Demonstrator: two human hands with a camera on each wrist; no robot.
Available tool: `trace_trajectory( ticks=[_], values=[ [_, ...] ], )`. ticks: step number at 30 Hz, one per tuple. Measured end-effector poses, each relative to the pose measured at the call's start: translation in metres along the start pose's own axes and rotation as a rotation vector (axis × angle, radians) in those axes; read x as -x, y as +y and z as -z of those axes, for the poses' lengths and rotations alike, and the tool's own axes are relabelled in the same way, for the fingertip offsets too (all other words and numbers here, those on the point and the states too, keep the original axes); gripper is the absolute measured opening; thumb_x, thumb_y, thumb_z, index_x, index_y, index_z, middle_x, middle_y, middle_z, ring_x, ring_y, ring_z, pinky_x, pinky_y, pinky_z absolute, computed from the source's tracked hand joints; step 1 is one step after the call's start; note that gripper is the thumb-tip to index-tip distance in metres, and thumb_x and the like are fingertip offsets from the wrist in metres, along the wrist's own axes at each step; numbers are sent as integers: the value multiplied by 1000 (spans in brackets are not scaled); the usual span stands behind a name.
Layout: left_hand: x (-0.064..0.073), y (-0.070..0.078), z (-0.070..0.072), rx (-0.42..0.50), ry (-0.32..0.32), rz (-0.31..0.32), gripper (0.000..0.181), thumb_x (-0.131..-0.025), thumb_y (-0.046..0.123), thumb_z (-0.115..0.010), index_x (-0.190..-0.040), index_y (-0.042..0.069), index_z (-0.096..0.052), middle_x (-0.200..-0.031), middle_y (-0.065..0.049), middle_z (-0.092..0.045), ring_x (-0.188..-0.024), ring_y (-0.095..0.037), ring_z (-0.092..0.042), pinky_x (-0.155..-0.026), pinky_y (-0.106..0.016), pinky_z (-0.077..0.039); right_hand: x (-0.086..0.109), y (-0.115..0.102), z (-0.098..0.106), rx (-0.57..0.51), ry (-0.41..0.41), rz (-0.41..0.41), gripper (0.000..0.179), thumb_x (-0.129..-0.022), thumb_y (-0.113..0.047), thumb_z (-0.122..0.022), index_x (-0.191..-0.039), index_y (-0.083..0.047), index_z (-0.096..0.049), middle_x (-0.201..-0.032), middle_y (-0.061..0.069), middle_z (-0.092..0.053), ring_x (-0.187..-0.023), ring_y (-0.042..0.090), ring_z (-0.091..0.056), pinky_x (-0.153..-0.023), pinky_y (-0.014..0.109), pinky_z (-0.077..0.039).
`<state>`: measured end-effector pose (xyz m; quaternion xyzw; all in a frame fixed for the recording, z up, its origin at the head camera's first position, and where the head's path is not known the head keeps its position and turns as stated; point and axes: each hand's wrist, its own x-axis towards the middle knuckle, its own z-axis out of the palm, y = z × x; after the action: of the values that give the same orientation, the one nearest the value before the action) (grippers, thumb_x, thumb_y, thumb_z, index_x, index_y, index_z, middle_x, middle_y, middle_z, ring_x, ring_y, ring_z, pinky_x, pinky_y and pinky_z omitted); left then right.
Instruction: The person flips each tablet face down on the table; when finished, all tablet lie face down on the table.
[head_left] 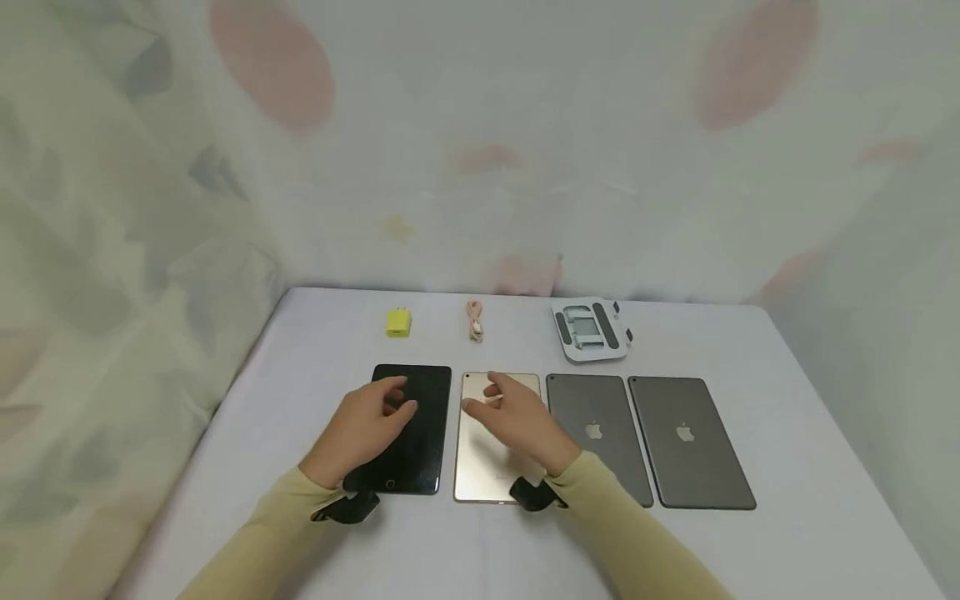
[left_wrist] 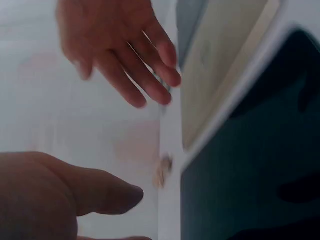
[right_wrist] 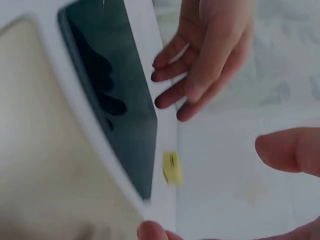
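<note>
My left hand (head_left: 366, 427) hovers over a black tablet (head_left: 422, 433) that lies screen up, its dark glass reflecting the fingers in the wrist views. Above a gold tablet (head_left: 472, 458), back side up, is my right hand (head_left: 522, 421). Both hands face each other with fingers loosely bent and hold nothing. To the right lie two grey tablets, back side up: one (head_left: 600, 408) beside the gold tablet and another (head_left: 693, 458) at the end of the row.
Along the table's far side are a yellow charger plug (head_left: 399, 322), a coiled pink cable (head_left: 474, 320) and a folded white stand (head_left: 592, 330) with dark pads. A white cloth covers the table (head_left: 465, 550). Patterned curtains (head_left: 480, 167) hang behind and at the left.
</note>
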<state>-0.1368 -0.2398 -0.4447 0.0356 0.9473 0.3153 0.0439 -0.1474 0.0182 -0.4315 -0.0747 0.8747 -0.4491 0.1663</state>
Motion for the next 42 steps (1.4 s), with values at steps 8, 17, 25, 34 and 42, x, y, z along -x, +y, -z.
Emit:
trace_trajectory(
  ticks=[8,17,25,34,42],
  values=[
    [13,-37,19,-190,-5,105,54,-103,25,-64,-136,-18,-63,-123,-36,-68,-110,-46,-70,-96,-60,-60,-7,-28,-60,-20,-71,3,93,-100,-51,-68,-166,4,-33,-167,28,-44,-153,43,-49,-122,59,-46],
    [15,-45,21,-158,-57,93,42,-96,9,-63,-130,-14,-69,-116,-28,-68,-96,-30,-63,-84,-47,-59,-5,-29,-73,30,-62,-1,96,-99,-55,-68,-167,3,-33,-167,30,-41,-154,42,-46,-121,59,-46],
    [5,-55,21,-48,-101,140,41,-99,6,-61,-134,-15,-65,-125,-28,-71,-112,-37,-72,-95,-53,-61,-7,-26,-72,52,-57,38,91,-99,-51,-69,-166,1,-37,-165,25,-47,-155,39,-47,-123,56,-45],
    [2,-57,25,10,-120,168,40,-102,7,-54,-136,-11,-65,-127,-25,-72,-115,-36,-71,-98,-53,-59,-8,-24,-71,43,-38,57,88,-98,-47,-71,-163,3,-40,-161,27,-51,-151,40,-51,-122,55,-47],
    [1,-62,31,93,-120,176,37,-99,5,-54,-130,-9,-67,-119,-21,-74,-106,-28,-70,-85,-38,-59,-8,-24,-71,69,-40,57,93,-96,-52,-73,-163,3,-40,-163,26,-51,-153,39,-49,-123,54,-45]
  ],
)
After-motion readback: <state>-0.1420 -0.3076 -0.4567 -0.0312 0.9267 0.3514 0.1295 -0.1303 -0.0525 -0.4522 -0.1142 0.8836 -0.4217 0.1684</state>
